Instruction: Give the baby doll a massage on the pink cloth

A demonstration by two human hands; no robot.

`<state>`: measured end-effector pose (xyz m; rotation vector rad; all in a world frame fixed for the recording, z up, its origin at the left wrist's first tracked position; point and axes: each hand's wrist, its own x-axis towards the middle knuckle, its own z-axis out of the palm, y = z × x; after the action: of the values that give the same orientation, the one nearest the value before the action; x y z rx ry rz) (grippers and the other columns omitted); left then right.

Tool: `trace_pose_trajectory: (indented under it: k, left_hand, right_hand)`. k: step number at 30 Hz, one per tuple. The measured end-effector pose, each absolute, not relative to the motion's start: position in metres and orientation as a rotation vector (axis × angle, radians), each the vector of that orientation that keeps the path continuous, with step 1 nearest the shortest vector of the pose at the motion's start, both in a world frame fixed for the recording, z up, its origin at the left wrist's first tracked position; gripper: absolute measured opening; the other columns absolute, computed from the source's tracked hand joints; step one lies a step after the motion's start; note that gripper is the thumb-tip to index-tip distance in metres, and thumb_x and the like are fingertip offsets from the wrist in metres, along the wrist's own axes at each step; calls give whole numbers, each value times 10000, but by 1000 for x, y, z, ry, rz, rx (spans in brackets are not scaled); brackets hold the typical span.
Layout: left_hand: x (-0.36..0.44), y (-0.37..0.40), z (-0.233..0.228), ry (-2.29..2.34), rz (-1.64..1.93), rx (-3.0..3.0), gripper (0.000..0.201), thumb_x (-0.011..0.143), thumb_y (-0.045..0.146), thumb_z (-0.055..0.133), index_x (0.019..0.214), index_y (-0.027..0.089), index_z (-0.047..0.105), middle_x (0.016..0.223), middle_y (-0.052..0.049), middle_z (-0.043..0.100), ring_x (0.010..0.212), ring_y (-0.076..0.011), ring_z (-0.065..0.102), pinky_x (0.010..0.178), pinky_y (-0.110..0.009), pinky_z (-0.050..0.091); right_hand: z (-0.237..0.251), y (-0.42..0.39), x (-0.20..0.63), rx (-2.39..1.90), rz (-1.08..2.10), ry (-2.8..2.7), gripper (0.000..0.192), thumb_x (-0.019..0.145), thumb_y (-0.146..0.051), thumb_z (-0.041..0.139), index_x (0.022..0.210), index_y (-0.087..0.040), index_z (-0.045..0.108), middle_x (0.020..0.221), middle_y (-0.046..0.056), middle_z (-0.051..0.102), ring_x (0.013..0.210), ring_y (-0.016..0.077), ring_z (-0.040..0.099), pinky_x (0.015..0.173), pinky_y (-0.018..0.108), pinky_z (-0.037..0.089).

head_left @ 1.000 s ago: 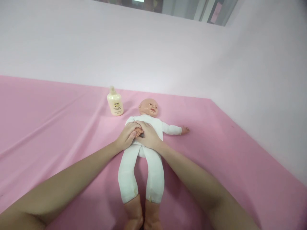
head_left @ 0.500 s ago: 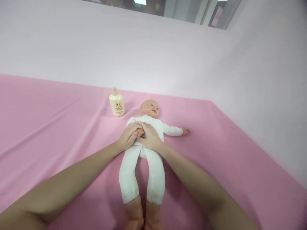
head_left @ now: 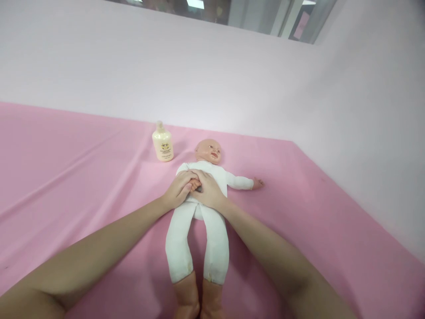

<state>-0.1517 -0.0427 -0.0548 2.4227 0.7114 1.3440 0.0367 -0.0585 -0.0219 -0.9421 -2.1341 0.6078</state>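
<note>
Doll (head_left: 202, 212): plain white bodysuit, peach-tan head, hand and feet. Bottle (head_left: 162, 142): cream-yellow, small darker print on the front label. Sheet (head_left: 83, 177): solid pink, no pattern. Wall (head_left: 199, 71): pale pinkish-white, plain.

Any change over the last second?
Almost none. Left hand and right hand stay clasped around the doll's small hand on the doll's belly. Bottle and pink sheet unmoved; only the view shifted slightly.
</note>
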Motion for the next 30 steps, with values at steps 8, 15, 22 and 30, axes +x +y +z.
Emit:
trace_pose_trajectory:
  k: [8, 15, 22, 30]
  left_hand:
    - [-152, -43, -53, 732, 1321, 2413, 482, 1135, 523, 274, 1168, 202, 632, 1065, -115, 712, 1015, -268, 646, 979, -473, 480]
    - [-152, -42, -55, 709, 1342, 2419, 448, 1135, 488, 293, 1187, 196, 630, 1082, -113, 708, 1016, -266, 644, 978, -463, 468]
    - [-152, -44, -53, 753, 1323, 2414, 485, 1128, 525, 275, 1165, 199, 632, 1062, -120, 712, 1007, -273, 647, 983, -476, 485]
    - [-151, -43, -53, 706, 1343, 2429, 452, 1134, 495, 280, 1154, 208, 628, 1058, -115, 715, 997, -270, 650, 963, -469, 477]
  right_hand:
    - [-23, -58, 36, -951, 608, -2132, 606, 876, -241, 723, 1458, -220, 555, 1406, 100, 696, 1269, 300, 640, 1153, 501, 447]
    - [-23, -57, 36, -952, 609, -2135, 620, 866, -233, 723, 1461, -221, 551, 1430, 100, 685, 1283, 309, 631, 1157, 508, 443]
    - [-22, -58, 36, -954, 604, -2133, 607, 869, -237, 732, 1450, -206, 559, 1406, 111, 695, 1262, 312, 641, 1144, 510, 454]
    - [-23, -58, 36, -946, 599, -2137, 614, 869, -238, 739, 1452, -202, 550, 1421, 118, 691, 1267, 313, 649, 1157, 505, 451]
